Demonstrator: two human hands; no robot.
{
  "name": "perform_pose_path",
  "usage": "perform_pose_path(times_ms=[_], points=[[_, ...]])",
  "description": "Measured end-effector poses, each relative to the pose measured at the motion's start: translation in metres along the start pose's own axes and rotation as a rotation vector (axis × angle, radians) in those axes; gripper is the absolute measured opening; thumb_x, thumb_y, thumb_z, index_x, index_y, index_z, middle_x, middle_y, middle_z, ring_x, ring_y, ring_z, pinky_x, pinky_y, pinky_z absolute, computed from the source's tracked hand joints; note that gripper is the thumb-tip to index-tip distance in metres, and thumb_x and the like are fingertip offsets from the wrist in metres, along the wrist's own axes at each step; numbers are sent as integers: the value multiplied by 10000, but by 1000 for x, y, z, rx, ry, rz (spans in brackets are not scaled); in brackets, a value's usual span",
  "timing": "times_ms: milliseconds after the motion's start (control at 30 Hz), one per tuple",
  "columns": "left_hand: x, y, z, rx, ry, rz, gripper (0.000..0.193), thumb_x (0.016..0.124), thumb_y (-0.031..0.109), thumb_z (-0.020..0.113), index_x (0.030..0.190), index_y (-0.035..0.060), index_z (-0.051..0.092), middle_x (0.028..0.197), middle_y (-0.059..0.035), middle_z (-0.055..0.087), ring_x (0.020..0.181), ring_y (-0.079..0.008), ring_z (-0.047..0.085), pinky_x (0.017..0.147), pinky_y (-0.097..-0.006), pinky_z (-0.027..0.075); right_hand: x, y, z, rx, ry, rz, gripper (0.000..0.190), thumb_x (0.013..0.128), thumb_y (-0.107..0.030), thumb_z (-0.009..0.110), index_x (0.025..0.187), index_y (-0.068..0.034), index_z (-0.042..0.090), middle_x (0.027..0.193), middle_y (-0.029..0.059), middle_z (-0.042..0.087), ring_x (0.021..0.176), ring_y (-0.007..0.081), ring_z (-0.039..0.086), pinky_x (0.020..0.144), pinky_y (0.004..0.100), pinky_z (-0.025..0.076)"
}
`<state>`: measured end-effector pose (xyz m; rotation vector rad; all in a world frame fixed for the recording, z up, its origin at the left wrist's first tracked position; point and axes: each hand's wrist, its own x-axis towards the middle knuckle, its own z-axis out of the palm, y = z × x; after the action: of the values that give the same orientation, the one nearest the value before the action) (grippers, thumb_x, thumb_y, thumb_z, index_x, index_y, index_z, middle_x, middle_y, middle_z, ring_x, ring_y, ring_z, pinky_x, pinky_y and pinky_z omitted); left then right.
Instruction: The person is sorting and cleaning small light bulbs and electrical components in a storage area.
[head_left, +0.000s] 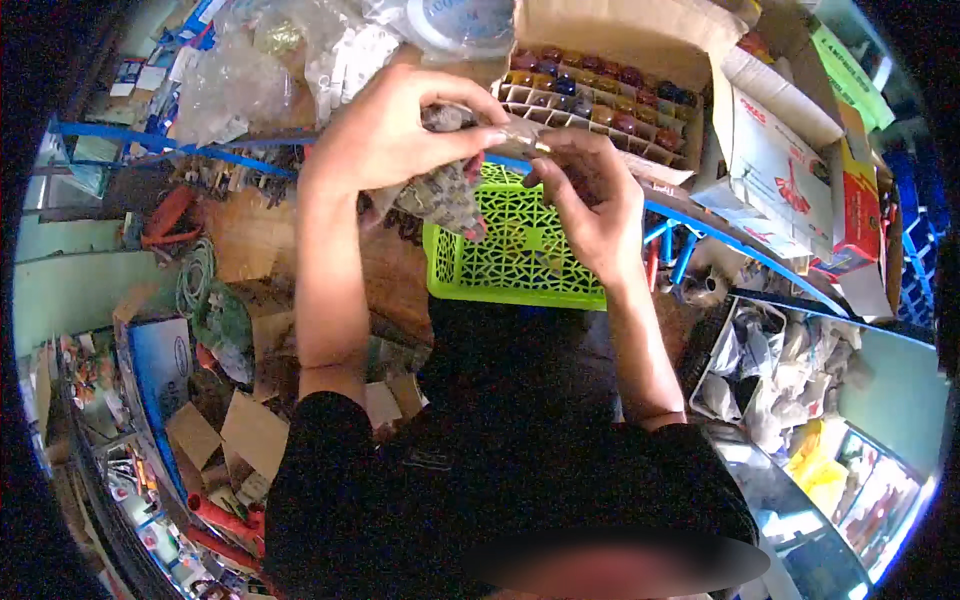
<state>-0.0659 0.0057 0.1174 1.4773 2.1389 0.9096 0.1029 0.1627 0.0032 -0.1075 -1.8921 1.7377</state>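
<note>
My left hand (420, 127) is raised above a green plastic basket (517, 296), its thumb and forefinger pinched on a small brownish piece (519, 133) that is too blurred to name. A grey patterned cloth (442, 201) with reddish edges hangs below that palm. From the other side, my right hand (592, 191) meets the same piece with bent fingers, and its fingertips are partly hidden in shadow. Just beyond both hands, an open cardboard box (607, 22) with card dividers holds rows of coloured bulbs (600, 82), mostly red, amber and dark blue.
Clear plastic bags (232, 82) and a round white-rimmed item (457, 26) lie at the far left. A printed carton (780, 165) stands right of the bulbs. The blue shelf edge (750, 251) curves past my right hand. Opened cardboard boxes (247, 427) sit at left, a wire basket of bags (739, 360) at right.
</note>
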Motion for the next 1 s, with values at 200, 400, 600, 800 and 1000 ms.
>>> perform_pose_path(times_ms=[200, 400, 600, 800, 1000], points=[[-26, -28, 39, -627, 592, -125, 185, 945, 152, 780, 1064, 10, 771, 866, -32, 743, 782, -110, 677, 743, -272, 547, -15, 4, 5, 65, 80, 49, 208, 1009, 14, 660, 1205, 45, 597, 988, 103, 720, 862, 123, 685, 732, 252, 541], [-19, -13, 104, -719, 866, 19, 322, 1001, 198, 701, 1260, 7, 690, 1093, -74, 716, 1035, -162, 662, 939, -320, 518, -25, 2, 9, 139, 136, 174, 237, 951, 10, 719, 1175, 17, 640, 1063, 102, 739, 949, 136, 704, 856, 286, 561], [-13, -7, 145, -437, 900, 205, 359, 869, 4, 787, 1216, -10, 697, 1108, -123, 720, 1023, -215, 687, 917, -333, 537, -35, 7, 11, -33, 180, 56, 396, 870, -4, 703, 1259, 11, 629, 1092, 135, 743, 996, 193, 702, 916, 336, 548], [-11, -20, 144, -284, 944, 323, 308, 881, 46, 781, 1171, -18, 702, 1115, -161, 730, 1001, -272, 698, 903, -365, 539, -40, 14, 18, -234, 167, -42, 448, 843, 25, 619, 1289, 13, 578, 1097, 187, 710, 992, 288, 703, 903, 383, 544], [-16, -21, 144, -294, 947, 301, 284, 900, 40, 762, 1170, -26, 703, 1112, -156, 726, 995, -256, 691, 903, -355, 532, -35, 12, 21, -384, 132, -225, 487, 790, 62, 624, 1271, 14, 564, 1090, 241, 663, 979, 420, 681, 863, 447, 553]])
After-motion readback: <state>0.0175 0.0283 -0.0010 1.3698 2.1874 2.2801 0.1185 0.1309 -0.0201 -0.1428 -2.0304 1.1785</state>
